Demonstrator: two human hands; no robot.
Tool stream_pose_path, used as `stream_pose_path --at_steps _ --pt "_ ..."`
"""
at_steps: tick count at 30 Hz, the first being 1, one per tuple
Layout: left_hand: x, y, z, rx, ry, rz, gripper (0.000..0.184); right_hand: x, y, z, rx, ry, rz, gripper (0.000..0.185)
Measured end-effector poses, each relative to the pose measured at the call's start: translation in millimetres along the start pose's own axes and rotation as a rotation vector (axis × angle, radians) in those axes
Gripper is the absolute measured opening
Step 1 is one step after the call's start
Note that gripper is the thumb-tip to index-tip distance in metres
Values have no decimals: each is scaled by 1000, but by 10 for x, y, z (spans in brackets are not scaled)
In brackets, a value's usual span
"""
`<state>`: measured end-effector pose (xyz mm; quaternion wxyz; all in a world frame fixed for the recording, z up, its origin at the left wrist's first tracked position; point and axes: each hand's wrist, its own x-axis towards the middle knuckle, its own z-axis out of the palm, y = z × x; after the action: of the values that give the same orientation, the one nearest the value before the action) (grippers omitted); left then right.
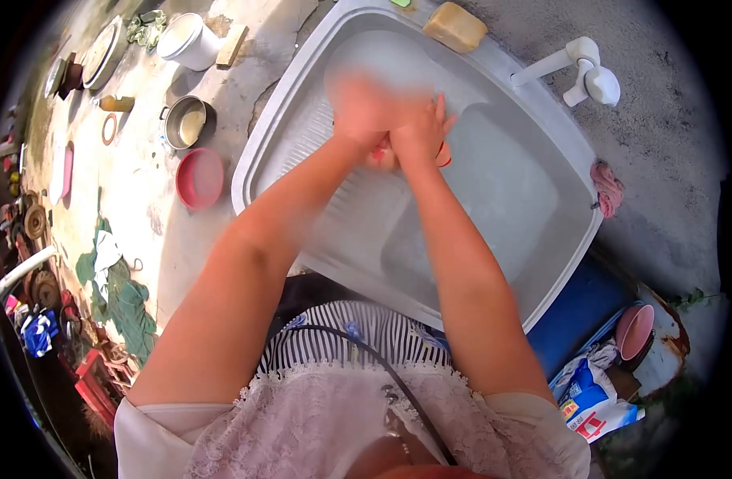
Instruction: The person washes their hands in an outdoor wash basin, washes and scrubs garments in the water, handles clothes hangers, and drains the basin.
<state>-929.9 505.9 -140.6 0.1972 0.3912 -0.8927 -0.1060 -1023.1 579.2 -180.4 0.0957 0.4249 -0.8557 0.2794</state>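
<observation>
Both hands meet over the ribbed part of a pale grey wash sink [266,152]. My left hand [362,104] is smeared by blur, and its fingers cannot be made out. Against it lies my right hand [418,132], with some fingers stretched out and apart. A small pale-and-red thing [382,155] shows beneath the hands at the wrists; its kind is unclear, and a bit of red also shows beside the right hand. Cloudy water [501,207] covers the basin to the right.
A yellowish soap bar [455,27] sits on the sink's far rim beside a white tap [581,68]. A pink cloth [607,189] hangs at the right edge. On the ground at left are a red basin [200,179], a metal pot [189,122] and a white bucket [189,42].
</observation>
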Motion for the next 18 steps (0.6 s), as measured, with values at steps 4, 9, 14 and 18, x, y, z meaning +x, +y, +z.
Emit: stream_pose_path --at_steps 4,9,14,18 --pt "-721 -11 -288 -442 -28 -83 22 -527 -128 -761 466 -193 -30 12" --pt "-1067 35 -387 -228 -54 229 8 -896 -132 -619 382 -99 -122 3" --pt "174 -28 110 -143 -121 -11 21 324 70 51 202 -204 -15 14" --pt "439 -6 180 62 -51 10 31 544 57 219 122 -36 75 18"
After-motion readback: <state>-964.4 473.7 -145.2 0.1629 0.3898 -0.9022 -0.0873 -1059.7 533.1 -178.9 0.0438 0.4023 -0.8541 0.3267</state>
